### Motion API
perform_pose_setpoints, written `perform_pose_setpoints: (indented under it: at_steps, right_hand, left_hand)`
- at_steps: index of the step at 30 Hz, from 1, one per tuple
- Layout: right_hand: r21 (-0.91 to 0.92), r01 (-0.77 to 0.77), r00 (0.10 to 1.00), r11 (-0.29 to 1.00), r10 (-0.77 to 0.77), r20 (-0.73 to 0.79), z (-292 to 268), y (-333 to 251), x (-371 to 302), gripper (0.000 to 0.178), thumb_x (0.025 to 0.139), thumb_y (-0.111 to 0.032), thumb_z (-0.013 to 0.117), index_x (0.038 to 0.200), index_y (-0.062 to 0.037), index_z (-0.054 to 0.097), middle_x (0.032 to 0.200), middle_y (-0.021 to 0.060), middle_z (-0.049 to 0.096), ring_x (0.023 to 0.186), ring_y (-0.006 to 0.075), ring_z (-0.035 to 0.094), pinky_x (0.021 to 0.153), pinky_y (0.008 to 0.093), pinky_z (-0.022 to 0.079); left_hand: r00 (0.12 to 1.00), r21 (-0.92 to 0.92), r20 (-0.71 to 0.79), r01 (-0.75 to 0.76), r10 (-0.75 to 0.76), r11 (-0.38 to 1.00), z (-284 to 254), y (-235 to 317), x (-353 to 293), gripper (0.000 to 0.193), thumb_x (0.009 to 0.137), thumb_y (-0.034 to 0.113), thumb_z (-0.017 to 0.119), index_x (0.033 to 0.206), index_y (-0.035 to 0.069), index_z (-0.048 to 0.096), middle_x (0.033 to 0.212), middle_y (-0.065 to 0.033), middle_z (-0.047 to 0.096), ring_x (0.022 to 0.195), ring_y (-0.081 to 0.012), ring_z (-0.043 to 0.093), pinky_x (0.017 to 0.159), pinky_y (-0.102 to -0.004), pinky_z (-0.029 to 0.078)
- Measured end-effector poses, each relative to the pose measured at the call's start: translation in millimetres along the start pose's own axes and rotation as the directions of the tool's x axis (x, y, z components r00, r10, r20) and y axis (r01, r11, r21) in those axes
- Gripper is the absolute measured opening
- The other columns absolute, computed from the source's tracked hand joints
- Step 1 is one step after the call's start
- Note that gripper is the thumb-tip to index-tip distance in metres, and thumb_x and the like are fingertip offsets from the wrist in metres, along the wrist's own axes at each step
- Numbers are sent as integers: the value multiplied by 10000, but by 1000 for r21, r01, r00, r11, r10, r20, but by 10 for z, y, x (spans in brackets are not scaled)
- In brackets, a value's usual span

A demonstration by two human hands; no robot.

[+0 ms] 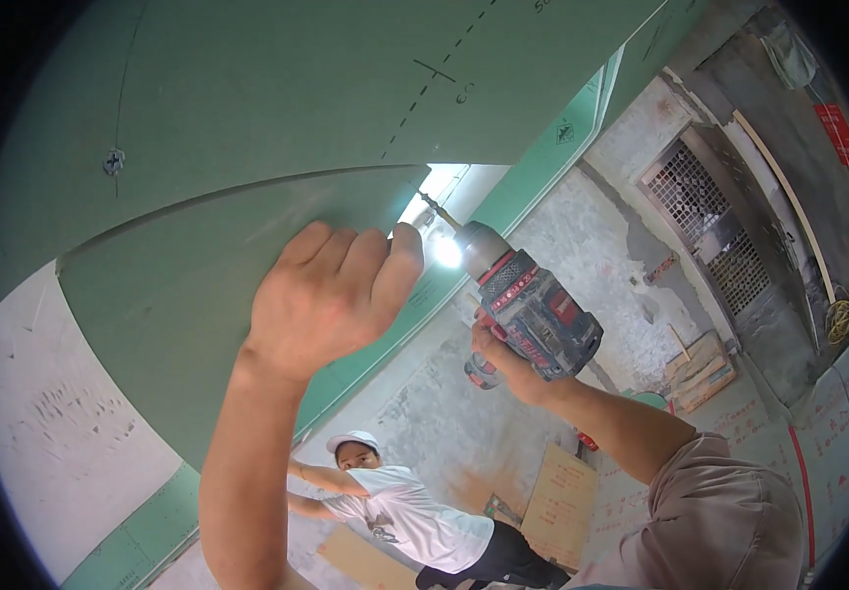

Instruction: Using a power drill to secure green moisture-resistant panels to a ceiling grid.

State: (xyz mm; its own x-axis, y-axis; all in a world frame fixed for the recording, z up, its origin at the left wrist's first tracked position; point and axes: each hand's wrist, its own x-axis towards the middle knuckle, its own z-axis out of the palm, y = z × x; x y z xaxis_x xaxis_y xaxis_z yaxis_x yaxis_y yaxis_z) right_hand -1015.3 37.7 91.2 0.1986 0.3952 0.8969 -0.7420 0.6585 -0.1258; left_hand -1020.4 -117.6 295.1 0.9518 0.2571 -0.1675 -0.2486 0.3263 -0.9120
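My right hand (pixel 505 362) is wrapped round the handle of a dark red-and-grey cordless drill driver (pixel 547 320), its work light shining. The thin bit (pixel 439 211) points up and left to the corner of a green plasterboard strip (pixel 183 265); whether a screw sits on its tip is too small to tell. Raised at that strip, my left hand (pixel 336 285) is closed, knuckles upward and fingers curled against the board close to its edge. What those fingers hold, if anything, is hidden. Above spreads a larger green board (pixel 277 88) with a dashed line printed on it.
Below, another person (pixel 415 506) in a white cap and T-shirt holds both arms up toward the boards. Brown sheets (pixel 557 501) lean by a bare grey wall (pixel 484 433). To the right are a latticed metal door (pixel 710 216), a long wooden strip (pixel 788 197) and a yellow coil (pixel 840 322).
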Motion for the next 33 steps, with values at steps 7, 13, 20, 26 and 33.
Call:
perform_pose_setpoints:
  at_steps: [7,13,20,26,33]
  right_hand:
    - [-22,-74,997,997,75,22,-34,-98,18,79,889,-95,587,952,-70,548,812,7,569,763,91,557,664,272,471]
    - [-272,-7,997,962,27,67,-57,2,106,109,886,-108,590,979,-55,569,872,25,584,819,99,562,706,287,470]
    - [-312,43,998,949,-25,62,-75,-37,171,129,884,-104,578,1000,-50,571,918,39,590,852,119,563,726,306,471]
    - [-410,358,927,839,-371,50,-71,-18,208,106,887,-137,579,961,-62,564,810,21,572,737,105,546,648,297,465]
    - [-569,306,952,763,-265,156,-160,361,155,225,803,-139,630,1026,-114,606,961,63,624,910,228,595,760,371,473]
  left_hand:
    - [1000,18,11,8,-8,1000,-15,14,2,255,642,79,621,887,79,550,590,15,388,490,-113,407,495,-252,338]
    - [1000,21,-7,7,-7,1000,-24,24,10,231,646,84,627,868,85,564,589,19,390,484,-107,404,491,-246,338]
    - [1000,23,-6,2,-1,1000,-26,8,17,210,664,83,632,866,85,577,592,23,394,480,-101,402,487,-247,334]
    - [1000,28,-5,-8,8,1000,-37,-6,5,232,650,86,634,876,79,580,592,22,402,478,-100,402,484,-250,332]
    - [1000,24,-23,-1,2,1000,-18,10,0,249,633,90,627,877,79,579,588,21,396,474,-96,400,484,-247,327]
